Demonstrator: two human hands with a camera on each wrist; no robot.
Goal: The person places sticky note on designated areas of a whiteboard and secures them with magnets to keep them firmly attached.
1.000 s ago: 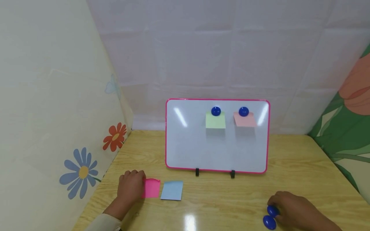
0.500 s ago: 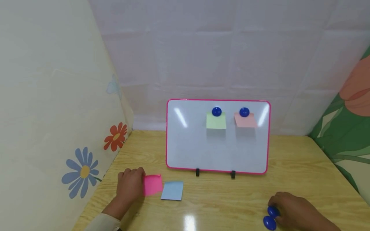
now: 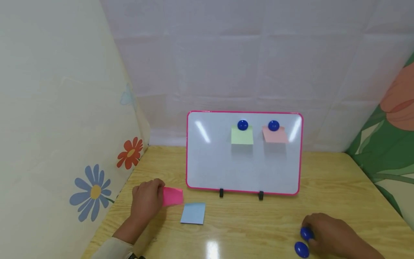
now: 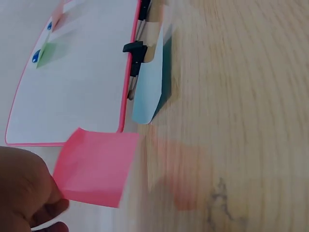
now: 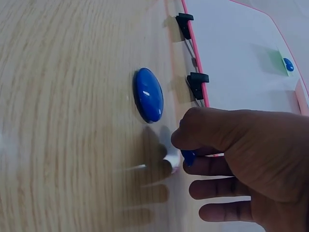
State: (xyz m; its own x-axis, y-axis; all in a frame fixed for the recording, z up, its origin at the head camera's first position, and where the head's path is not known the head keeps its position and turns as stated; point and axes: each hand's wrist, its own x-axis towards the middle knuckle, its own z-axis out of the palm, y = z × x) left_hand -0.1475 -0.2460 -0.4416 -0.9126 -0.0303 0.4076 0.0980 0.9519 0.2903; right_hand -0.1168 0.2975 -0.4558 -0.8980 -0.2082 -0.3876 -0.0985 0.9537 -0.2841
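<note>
My left hand (image 3: pixel 147 199) pinches a bright pink sticky note (image 4: pixel 99 166) by its edge, raised over the table with its shadow below. A light blue sticky note (image 3: pixel 193 213) lies just to the right, one edge curling up. Over at the right, my right hand (image 3: pixel 333 233) holds a round blue magnet (image 5: pixel 188 157) between thumb and index finger, mostly covered by the thumb in the right wrist view. Another blue magnet (image 5: pixel 149 95) lies on the wood beside that hand.
A pink-framed whiteboard (image 3: pixel 213 162) stands at the back on black clip feet (image 3: pixel 261 195). On it, blue magnets (image 3: pixel 243 125) hold a green note (image 3: pixel 242 137) and a pale pink note (image 3: pixel 276 136). A flowered wall (image 3: pixel 42 126) borders the wooden table (image 3: pixel 245 223) at left.
My left hand has lifted the bright pink sticky note off the table, upward and away. My right hand has drawn its magnet slightly apart from the other one.
</note>
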